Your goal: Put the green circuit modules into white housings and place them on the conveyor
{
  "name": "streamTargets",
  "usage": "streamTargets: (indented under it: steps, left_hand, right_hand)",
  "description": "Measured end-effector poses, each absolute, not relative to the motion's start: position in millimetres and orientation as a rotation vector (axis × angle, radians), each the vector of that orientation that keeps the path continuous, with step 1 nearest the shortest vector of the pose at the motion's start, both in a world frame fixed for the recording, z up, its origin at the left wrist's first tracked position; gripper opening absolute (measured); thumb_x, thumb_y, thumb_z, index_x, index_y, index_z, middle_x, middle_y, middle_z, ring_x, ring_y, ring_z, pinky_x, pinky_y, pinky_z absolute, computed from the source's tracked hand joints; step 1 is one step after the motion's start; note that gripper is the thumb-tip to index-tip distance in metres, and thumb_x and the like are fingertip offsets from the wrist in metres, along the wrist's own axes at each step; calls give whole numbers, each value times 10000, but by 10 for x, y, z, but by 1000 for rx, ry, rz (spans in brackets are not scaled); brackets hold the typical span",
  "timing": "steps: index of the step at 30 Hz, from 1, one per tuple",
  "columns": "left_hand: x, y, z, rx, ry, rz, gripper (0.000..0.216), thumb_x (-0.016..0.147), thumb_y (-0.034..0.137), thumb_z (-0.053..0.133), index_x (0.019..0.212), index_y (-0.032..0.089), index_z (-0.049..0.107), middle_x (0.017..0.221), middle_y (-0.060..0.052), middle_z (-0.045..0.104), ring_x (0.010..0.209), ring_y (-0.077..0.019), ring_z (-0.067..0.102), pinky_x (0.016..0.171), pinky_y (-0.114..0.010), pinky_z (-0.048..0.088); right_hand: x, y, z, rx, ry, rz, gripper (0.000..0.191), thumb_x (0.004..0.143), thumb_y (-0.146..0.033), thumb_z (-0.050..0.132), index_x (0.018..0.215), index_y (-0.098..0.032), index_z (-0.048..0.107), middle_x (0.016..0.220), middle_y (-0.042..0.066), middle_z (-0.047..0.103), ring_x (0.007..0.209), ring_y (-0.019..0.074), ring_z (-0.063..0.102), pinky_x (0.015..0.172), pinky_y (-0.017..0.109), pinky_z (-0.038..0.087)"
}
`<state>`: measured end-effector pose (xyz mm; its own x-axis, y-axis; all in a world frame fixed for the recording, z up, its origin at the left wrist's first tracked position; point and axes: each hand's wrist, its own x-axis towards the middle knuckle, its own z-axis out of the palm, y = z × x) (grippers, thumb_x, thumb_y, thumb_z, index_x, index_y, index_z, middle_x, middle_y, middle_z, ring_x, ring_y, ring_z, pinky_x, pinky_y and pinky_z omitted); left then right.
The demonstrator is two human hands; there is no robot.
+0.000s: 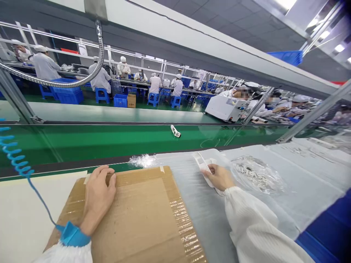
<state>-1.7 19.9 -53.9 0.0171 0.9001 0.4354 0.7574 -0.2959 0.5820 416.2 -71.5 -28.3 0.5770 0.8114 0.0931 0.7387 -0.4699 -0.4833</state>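
My left hand (98,195) rests on a flat, taped cardboard sheet (142,215), its fingers curled over the far edge near the conveyor. A blue strap with a coiled blue cord (16,160) circles that wrist. My right hand (218,177) is closed around a white plastic part (202,165) that it holds just above the white foam sheet (287,193). A clear bag of small metal pieces (256,175) lies just right of this hand.
A green conveyor belt (109,140) runs across beyond the bench, carrying one small white part (175,131). Crumpled clear plastic (142,160) lies at the bench edge. A white machine (226,106) and seated workers in white fill the background. A metal hose (82,78) hangs overhead.
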Motion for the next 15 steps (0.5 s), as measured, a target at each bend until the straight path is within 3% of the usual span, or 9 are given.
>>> streamTargets:
  steps: [3,7,11,15]
  left_hand:
    - [-24,197,-533,2081,1752,1130,349,850,392,420,942,152,657,1177,-161,640,1161,-326,569,1060,-521,442]
    - [-29,215,-530,2072,1763,1123,347,834,409,425,925,162,651,1172,-163,643,1158,-333,572,1051,-531,453]
    - [-50,221,-501,2122,1747,1095,314,820,406,418,886,179,625,1125,-150,651,1141,-329,582,1041,-534,465]
    - [-114,241,-455,2083,1822,986,219,801,385,465,870,209,577,1065,-41,632,1161,-314,545,1046,-543,433]
  right_hand:
    - [4132,-689,-334,-2270,-1265,230,177,775,-411,670,833,-248,706,793,66,745,771,259,695,696,344,490]
    - [4227,-811,-338,-2286,-1154,81,206,786,-392,629,885,-228,706,906,122,723,893,329,670,768,434,475]
    - [4359,-989,-219,-2215,-1224,206,140,731,-348,696,810,-240,735,789,80,725,754,266,661,761,400,478]
    - [4578,-1387,-20,-2162,-1187,319,343,744,-463,693,975,-215,740,843,60,733,811,227,660,818,364,482]
